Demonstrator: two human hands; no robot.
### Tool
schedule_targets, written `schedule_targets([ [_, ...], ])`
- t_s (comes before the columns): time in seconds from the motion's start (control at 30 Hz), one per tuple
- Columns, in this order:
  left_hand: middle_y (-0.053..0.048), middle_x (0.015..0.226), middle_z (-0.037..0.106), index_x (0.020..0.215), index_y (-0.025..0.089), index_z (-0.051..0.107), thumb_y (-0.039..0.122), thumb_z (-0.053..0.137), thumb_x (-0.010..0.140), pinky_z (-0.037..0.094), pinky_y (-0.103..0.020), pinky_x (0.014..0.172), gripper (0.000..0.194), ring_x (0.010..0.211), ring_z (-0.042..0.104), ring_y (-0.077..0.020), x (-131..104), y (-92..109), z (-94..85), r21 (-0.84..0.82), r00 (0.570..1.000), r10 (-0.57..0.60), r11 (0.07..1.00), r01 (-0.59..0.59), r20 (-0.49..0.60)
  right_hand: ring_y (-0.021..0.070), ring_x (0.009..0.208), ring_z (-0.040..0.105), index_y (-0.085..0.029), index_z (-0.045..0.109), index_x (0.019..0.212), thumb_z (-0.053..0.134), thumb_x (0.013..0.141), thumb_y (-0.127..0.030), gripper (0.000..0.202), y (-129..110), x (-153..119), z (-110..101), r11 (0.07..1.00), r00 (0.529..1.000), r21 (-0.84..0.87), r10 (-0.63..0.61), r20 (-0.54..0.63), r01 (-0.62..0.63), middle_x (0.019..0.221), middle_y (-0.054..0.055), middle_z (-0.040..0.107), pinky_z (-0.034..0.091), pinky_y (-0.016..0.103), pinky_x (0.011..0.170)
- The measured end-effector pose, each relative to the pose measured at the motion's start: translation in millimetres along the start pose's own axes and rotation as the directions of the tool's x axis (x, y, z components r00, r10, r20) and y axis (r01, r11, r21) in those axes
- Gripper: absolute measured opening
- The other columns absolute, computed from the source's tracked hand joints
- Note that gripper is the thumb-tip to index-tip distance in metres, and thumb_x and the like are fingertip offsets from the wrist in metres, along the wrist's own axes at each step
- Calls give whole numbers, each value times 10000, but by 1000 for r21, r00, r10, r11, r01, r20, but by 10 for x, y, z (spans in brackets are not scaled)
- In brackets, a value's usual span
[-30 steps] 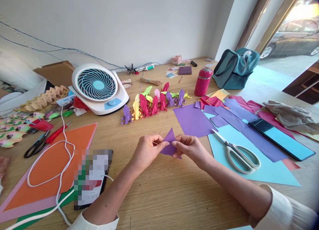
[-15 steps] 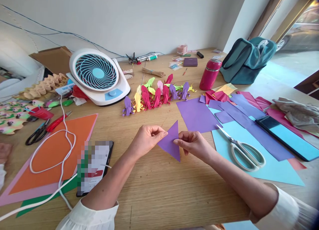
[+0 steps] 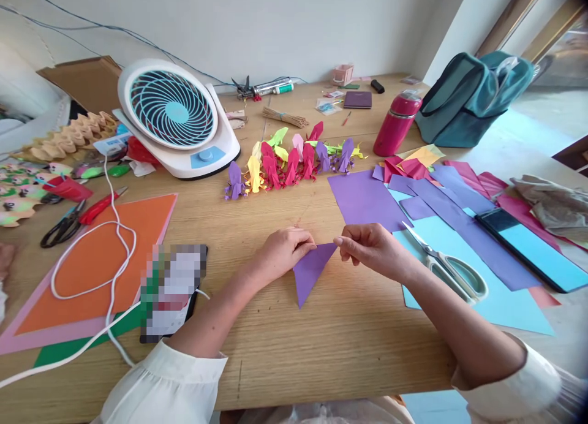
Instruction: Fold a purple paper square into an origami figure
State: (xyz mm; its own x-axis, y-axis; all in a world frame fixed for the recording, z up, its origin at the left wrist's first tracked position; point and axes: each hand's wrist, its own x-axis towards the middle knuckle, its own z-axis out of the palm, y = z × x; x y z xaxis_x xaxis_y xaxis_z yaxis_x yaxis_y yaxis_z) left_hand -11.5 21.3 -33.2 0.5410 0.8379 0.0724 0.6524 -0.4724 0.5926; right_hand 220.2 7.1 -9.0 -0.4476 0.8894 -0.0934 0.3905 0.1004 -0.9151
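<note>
A folded purple paper triangle (image 3: 313, 269) hangs between my hands above the wooden table (image 3: 275, 350), one long point downward. My left hand (image 3: 289, 249) pinches its upper left edge between thumb and fingers. At the upper right corner, my right hand (image 3: 365, 243) has thumb and forefinger closed on the tip. Beyond my hands stands a cluster of small folded paper figures (image 3: 291, 166) in purple, yellow, red and green. A flat purple sheet (image 3: 365, 197) lies behind my right hand, with white-handled scissors (image 3: 452, 271) on light blue paper (image 3: 496, 307) to the right.
To the left lie a phone (image 3: 172, 295), a white cable (image 3: 113, 283) and orange paper (image 3: 101, 258). A fan (image 3: 172, 111) stands at the back left. A red flask (image 3: 397, 124), a teal bag (image 3: 468, 99) and a dark phone (image 3: 533, 246) are on the right.
The paper triangle has turned, its long point now downward. My right hand has shifted up and right to the paper's corner. The whole view has tilted slightly.
</note>
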Motion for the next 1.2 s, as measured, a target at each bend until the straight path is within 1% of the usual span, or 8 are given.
schedule_targets([
  [0.13, -56, 933, 677, 963, 162, 687, 201, 575, 969, 505, -347, 861, 119, 935, 622, -207, -25, -56, 203, 180, 975, 160, 975, -132, -153, 118, 634, 560, -175, 663, 762, 569, 943, -314, 247, 63, 32, 123, 950, 966, -267, -208, -153, 162, 715, 9, 664, 415, 236, 574],
  [0.27, -77, 992, 696, 1056, 159, 680, 137, 440, 1013, 544, -373, 934, 245, 988, 647, -198, -184, 68, 270, 214, 937, 238, 959, -185, -256, 147, 773, 655, -179, 713, 928, 511, 974, -207, 209, 194, 59, 246, 892, 914, -330, -374, -159, 308, 886, 46, 720, 504, 262, 680],
  [0.37, -104, 1179, 699, 1196, 148, 642, 149, 403, 1030, 548, -378, 1003, 291, 1111, 657, -198, -378, 164, 326, 248, 935, 277, 943, -220, -221, 190, 1039, 691, -190, 687, 1188, 423, 1011, -179, 318, 306, 15, 305, 837, 895, -384, -443, -58, 390, 1182, 100, 713, 562, 328, 892],
  [0.47, -147, 1355, 630, 1319, 113, 576, 222, 411, 1038, 495, -425, 1107, 343, 1288, 585, -232, -563, 176, 417, 280, 962, 236, 941, -190, -141, 235, 1306, 576, -197, 565, 1407, 392, 1030, -202, 415, 409, -82, 339, 721, 858, -493, -500, 116, 487, 1394, 130, 620, 490, 433, 1096],
  [0.6, -203, 1542, 444, 1477, 46, 418, 358, 430, 1032, 401, -490, 1185, 544, 1464, 393, -291, -702, 151, 497, 347, 983, 181, 924, -162, -23, 281, 1501, 317, -116, 264, 1585, 433, 1034, -319, 611, 514, -203, 351, 590, 836, -602, -465, 292, 538, 1601, 194, 344, 314, 528, 1224],
  [0.7, -195, 1598, 353, 1513, 53, 377, 466, 434, 1018, 341, -550, 1200, 647, 1513, 275, -345, -743, 148, 504, 396, 989, 142, 907, -142, 30, 291, 1539, 195, -75, 155, 1602, 448, 1025, -419, 733, 554, -247, 356, 534, 837, -650, -420, 350, 540, 1639, 216, 212, 254, 540, 1243],
  [1.03, -176, 1618, 324, 1524, 103, 381, 650, 310, 989, 292, -571, 1190, 769, 1508, 267, -359, -768, 158, 462, 400, 995, 94, 911, -100, 34, 314, 1522, 254, -73, 228, 1586, 448, 1012, -475, 734, 514, -249, 371, 522, 853, -682, -403, 332, 513, 1631, 204, 263, 271, 557, 1230],
  [1.2, -210, 1642, 236, 1564, 94, 294, 697, 285, 964, 234, -601, 1200, 850, 1522, 229, -362, -778, 173, 446, 394, 995, 72, 914, -92, 64, 304, 1532, 228, -71, 151, 1600, 409, 1025, -492, 759, 482, -254, 364, 561, 865, -666, -406, 296, 491, 1627, 203, 275, 268, 576, 1223],
])
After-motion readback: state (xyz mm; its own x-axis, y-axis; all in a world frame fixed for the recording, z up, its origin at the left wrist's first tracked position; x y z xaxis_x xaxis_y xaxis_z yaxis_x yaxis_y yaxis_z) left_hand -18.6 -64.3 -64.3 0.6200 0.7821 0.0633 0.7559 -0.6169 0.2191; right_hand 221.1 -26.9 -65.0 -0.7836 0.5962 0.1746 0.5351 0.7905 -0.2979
